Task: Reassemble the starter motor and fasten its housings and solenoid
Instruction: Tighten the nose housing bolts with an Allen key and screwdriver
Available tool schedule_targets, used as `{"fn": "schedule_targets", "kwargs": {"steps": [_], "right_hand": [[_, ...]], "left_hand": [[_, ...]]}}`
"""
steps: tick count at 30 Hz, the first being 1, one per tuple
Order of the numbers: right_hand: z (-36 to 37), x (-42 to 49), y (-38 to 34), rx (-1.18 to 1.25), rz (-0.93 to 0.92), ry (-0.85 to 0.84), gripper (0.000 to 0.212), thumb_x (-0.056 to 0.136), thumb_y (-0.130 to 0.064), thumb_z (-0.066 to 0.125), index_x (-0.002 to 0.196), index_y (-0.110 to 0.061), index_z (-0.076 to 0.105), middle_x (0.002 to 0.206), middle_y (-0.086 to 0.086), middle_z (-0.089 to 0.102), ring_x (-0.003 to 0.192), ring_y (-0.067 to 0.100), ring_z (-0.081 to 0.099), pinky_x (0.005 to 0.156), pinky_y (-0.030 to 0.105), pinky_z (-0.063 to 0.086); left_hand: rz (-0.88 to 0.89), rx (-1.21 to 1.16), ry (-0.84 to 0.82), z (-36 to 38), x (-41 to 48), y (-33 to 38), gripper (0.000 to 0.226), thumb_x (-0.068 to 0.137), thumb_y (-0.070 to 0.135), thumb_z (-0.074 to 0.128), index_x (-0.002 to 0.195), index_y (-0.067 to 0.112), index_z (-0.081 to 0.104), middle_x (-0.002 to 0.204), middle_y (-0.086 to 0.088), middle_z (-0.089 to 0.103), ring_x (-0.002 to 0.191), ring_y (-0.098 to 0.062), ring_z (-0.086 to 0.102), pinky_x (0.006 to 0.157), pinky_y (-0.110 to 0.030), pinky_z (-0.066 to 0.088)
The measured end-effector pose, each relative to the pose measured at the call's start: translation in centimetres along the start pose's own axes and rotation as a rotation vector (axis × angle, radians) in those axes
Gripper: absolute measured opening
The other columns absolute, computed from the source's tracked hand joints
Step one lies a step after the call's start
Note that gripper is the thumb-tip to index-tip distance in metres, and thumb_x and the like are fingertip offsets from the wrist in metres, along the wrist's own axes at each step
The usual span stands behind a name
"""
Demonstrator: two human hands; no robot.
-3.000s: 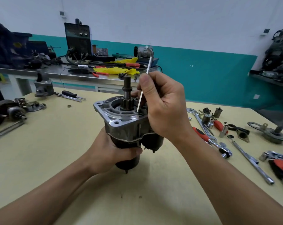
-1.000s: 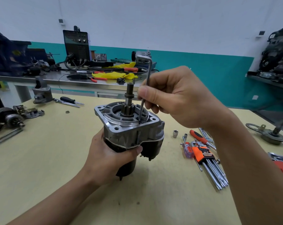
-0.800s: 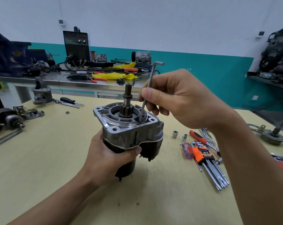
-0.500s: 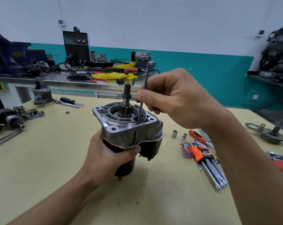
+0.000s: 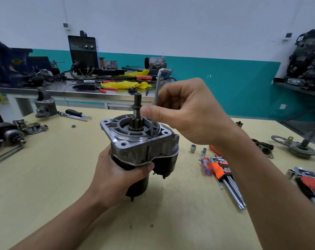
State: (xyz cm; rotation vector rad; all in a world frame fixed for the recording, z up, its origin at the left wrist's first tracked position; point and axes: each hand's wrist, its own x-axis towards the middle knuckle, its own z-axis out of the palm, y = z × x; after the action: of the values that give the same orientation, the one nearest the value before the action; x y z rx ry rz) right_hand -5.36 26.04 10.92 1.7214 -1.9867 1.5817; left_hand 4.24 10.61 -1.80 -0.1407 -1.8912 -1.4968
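The hex key [image 5: 157, 87] has spun, its short arm now pointing right of the starter motor [image 5: 140, 148]: likely a housing screw tightening. Right hand [image 5: 189, 112] pinches the key; left hand [image 5: 117, 177] grips the motor upright over the bench [image 5: 44, 177].

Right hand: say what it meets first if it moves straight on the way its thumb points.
Most likely the dark steel pinion shaft standing up from the grey starter motor; the right hand's thumb tip sits just beside it, though depth is unclear.
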Motion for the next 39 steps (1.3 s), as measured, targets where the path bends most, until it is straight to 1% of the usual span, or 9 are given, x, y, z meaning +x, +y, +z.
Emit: {"fn": "schedule_targets", "kwargs": {"steps": [2, 5, 9, 15, 20, 26, 30, 34, 39], "right_hand": [[-0.1, 0.0, -0.1, 0.029, 0.035, -0.035, 0.017, 0.083, -0.029, 0.078, 0.081, -0.013, 0.073, 0.069, 0.011, 0.071, 0.057, 0.031, 0.06, 0.051, 0.037, 0.049], [-0.5, -0.1, -0.6, 0.146, 0.017, -0.058, 0.009, 0.092, -0.02, 0.066, 0.088, -0.014, 0.072, 0.059, -0.007, 0.064, 0.051, 0.005, 0.054, 0.048, 0.015, 0.042], [-1.1, -0.1, -0.8, 0.192, 0.033, -0.058, 0.02, 0.097, -0.015, 0.057, 0.094, -0.002, 0.071, 0.058, -0.002, 0.052, 0.05, 0.007, 0.044, 0.046, 0.013, 0.036], [-0.7, 0.0, -1.0, 0.222, 0.043, -0.015, 0.016, 0.095, -0.008, 0.061, 0.083, -0.011, 0.071, 0.053, -0.008, 0.059, 0.044, 0.001, 0.049, 0.044, 0.009, 0.036], [0.3, 0.1, -0.7, 0.204, -0.01, 0.161, 0.027, 0.083, -0.008, 0.076, 0.061, -0.015, 0.063, 0.048, -0.01, 0.057, 0.041, 0.002, 0.048, 0.044, 0.011, 0.038], [-0.3, 0.2, -1.2, 0.275, -0.033, 0.267, 0.016, 0.084, -0.006, 0.073, 0.069, -0.005, 0.067, 0.052, -0.006, 0.062, 0.041, 0.003, 0.053, 0.043, 0.011, 0.04], [-1.3, 0.0, -1.7, 0.238, -0.013, 0.18, 0.015, 0.091, -0.007, 0.065, 0.077, -0.007, 0.07, 0.053, -0.005, 0.064, 0.039, 0.003, 0.048, 0.039, 0.014, 0.037], [-1.3, -0.1, -1.5, 0.141, 0.032, 0.044, 0.022, 0.098, -0.007, 0.055, 0.081, -0.009, 0.068, 0.056, -0.006, 0.057, 0.044, 0.0, 0.046, 0.043, 0.012, 0.036], [-1.3, -0.2, -1.5, 0.125, 0.052, -0.027, 0.025, 0.101, -0.008, 0.051, 0.081, -0.01, 0.067, 0.059, -0.004, 0.051, 0.05, 0.0, 0.046, 0.047, 0.011, 0.038]], "left_hand": [[-0.002, 0.001, 0.003, -0.1, 0.0, 0.0, 0.057, 0.061, 0.03, 0.082, 0.115, 0.022, 0.068, 0.111, 0.008, 0.074, 0.105, -0.009, 0.069, 0.082, -0.012, 0.052], [0.005, -0.01, -0.002, 0.0, 0.0, 0.1, 0.053, 0.062, 0.03, 0.081, 0.113, 0.025, 0.069, 0.11, 0.01, 0.074, 0.104, -0.008, 0.069, 0.081, -0.012, 0.052], [0.003, -0.01, -0.014, 0.0, 0.0, 0.3, 0.052, 0.063, 0.03, 0.081, 0.114, 0.028, 0.069, 0.111, 0.011, 0.074, 0.105, -0.007, 0.068, 0.081, -0.011, 0.051], [0.01, -0.024, -0.023, 0.0, 0.1, 0.2, 0.054, 0.063, 0.028, 0.081, 0.115, 0.023, 0.067, 0.112, 0.011, 0.074, 0.105, -0.006, 0.068, 0.081, -0.01, 0.051], [0.011, -0.035, -0.02, 0.1, 0.1, 0.2, 0.051, 0.063, 0.027, 0.081, 0.113, 0.022, 0.068, 0.11, 0.009, 0.075, 0.104, -0.007, 0.069, 0.08, -0.011, 0.052], [0.008, -0.048, -0.02, 0.0, 0.1, 0.1, 0.051, 0.063, 0.026, 0.082, 0.112, 0.023, 0.069, 0.11, 0.006, 0.075, 0.103, -0.01, 0.07, 0.08, -0.013, 0.053], [0.008, -0.044, -0.026, -0.1, 0.1, 0.0, 0.05, 0.064, 0.027, 0.082, 0.113, 0.027, 0.07, 0.112, 0.005, 0.074, 0.106, -0.012, 0.069, 0.081, -0.014, 0.052], [0.008, -0.047, -0.025, 0.0, 0.1, 0.2, 0.048, 0.064, 0.027, 0.082, 0.11, 0.031, 0.071, 0.11, 0.007, 0.075, 0.104, -0.009, 0.07, 0.08, -0.013, 0.052], [0.004, -0.048, -0.017, -0.1, 0.1, 0.2, 0.051, 0.063, 0.027, 0.082, 0.112, 0.025, 0.069, 0.11, 0.007, 0.075, 0.104, -0.01, 0.07, 0.08, -0.013, 0.052]]}}
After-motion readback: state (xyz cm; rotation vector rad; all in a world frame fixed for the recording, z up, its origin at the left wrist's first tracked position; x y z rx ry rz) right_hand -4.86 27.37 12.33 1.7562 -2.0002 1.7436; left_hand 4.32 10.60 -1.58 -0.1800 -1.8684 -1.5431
